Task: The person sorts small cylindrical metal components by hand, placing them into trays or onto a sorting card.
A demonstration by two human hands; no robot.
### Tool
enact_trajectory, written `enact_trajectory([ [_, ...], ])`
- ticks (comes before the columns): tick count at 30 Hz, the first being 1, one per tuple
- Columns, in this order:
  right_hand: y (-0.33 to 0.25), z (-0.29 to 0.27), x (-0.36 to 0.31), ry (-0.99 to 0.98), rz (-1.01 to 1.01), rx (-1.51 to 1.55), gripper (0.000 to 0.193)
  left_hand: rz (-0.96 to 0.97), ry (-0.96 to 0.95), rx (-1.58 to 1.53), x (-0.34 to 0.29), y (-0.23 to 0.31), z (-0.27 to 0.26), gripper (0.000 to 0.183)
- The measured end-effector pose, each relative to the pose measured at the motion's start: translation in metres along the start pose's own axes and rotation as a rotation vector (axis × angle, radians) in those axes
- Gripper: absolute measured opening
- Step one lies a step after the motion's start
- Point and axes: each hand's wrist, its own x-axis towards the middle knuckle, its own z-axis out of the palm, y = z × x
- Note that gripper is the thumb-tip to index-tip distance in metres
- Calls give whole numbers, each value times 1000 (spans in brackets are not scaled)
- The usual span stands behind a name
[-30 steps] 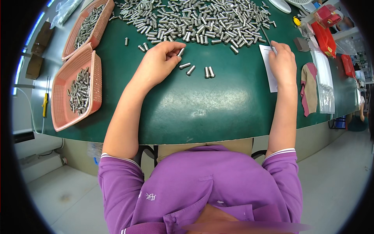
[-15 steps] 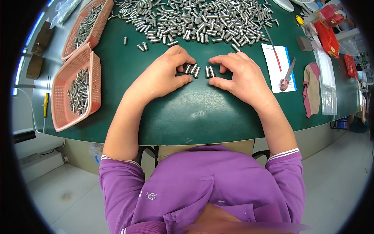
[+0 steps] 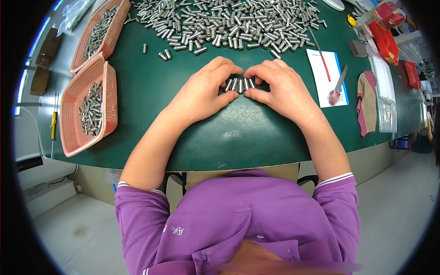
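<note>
A short row of several shiny metal pins [image 3: 240,86] lies side by side on the green table in front of me. My left hand [image 3: 208,89] curls round the left end of the row, its thumb by the pins' near ends and its index finger by their far ends. Around the right end, my right hand [image 3: 279,89] is bent the same way. The two hands' fingertips almost meet, and the outermost pins are partly hidden by the fingers. Beyond the hands spreads a large heap of similar metal pins [image 3: 229,23].
Two pink plastic baskets [image 3: 112,114] holding metal pins stand at the left. Beside them lies a yellow-handled tool [image 3: 53,126]. At the right are a paper sheet [image 3: 316,68], a red-handled thin tool [image 3: 326,68], scissors [image 3: 339,82], a beige-and-pink glove [image 3: 365,103] and a red bin [image 3: 384,43].
Both hands have drawn closer together. The two separate groups of pins have come together into one row, the left group moving right. The left forearm has swung inward.
</note>
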Motion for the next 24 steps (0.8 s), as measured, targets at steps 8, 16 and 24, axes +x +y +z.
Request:
enact_trajectory([
  [8, -2, -5, -1, -45, 26, 36, 32, -18, -10, -13, -1, -1, 4, 70],
  [16, 4, -19, -6, -116, 120, 179, 46, 15, 9, -66, -2, 0, 8, 76],
  [24, 18, -21, -5, -39, 134, 166, 48, 115, 32, -198, -2, -4, 14, 69],
])
